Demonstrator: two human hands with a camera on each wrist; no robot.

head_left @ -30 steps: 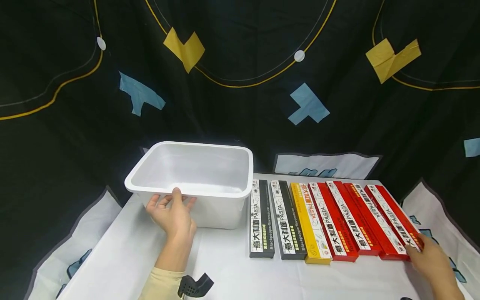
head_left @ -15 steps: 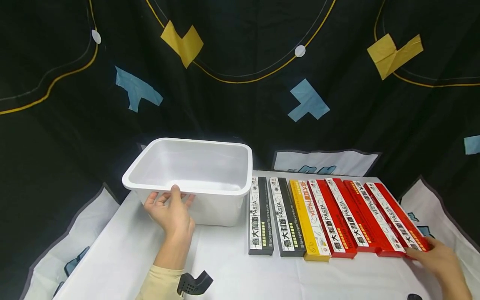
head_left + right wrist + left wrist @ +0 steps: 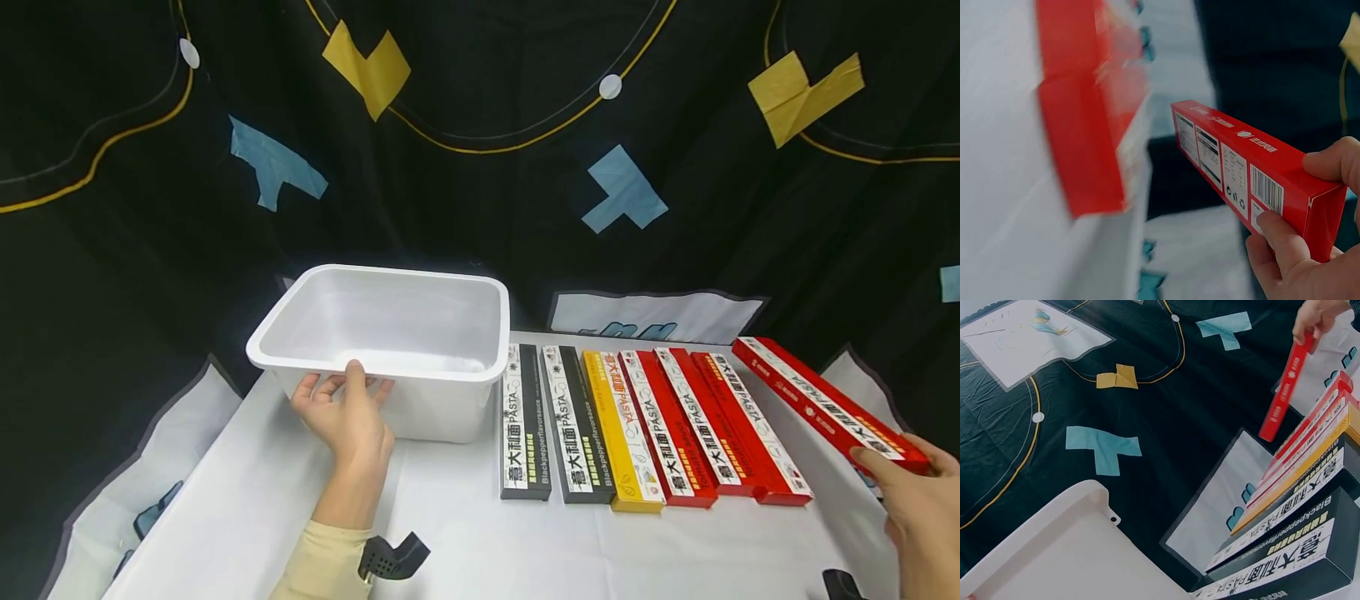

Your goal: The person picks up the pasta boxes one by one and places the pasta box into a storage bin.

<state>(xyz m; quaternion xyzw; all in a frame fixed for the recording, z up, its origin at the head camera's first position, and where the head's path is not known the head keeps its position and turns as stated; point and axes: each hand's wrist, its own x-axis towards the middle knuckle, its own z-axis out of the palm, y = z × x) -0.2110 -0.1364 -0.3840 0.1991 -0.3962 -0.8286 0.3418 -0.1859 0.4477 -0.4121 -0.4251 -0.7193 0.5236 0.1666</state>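
Note:
My left hand (image 3: 348, 417) holds the front rim of a white plastic tub (image 3: 431, 404), thumb at the rim's edge and fingers below it. The tub stands on the left of the table, with nothing visible inside. At the far right, my right hand (image 3: 922, 500) grips the near end of a red pasta box (image 3: 832, 400), tilted above the table. In the right wrist view, thumb and fingers clasp this pasta box (image 3: 1254, 169) from opposite sides, its barcode side showing. The left wrist view shows the right hand (image 3: 1319, 322) with the red box (image 3: 1286, 390) hanging from it.
Two black pasta boxes (image 3: 525, 425), a yellow one (image 3: 622, 433) and several red ones (image 3: 667, 429) lie side by side right of the tub. They rest on a white-covered table (image 3: 480, 542). A dark patterned curtain (image 3: 480, 217) hangs behind.
My right hand has lifted the rightmost red pasta box off the table and moved it rightward, away from the row. The left hand keeps its hold on the tub.

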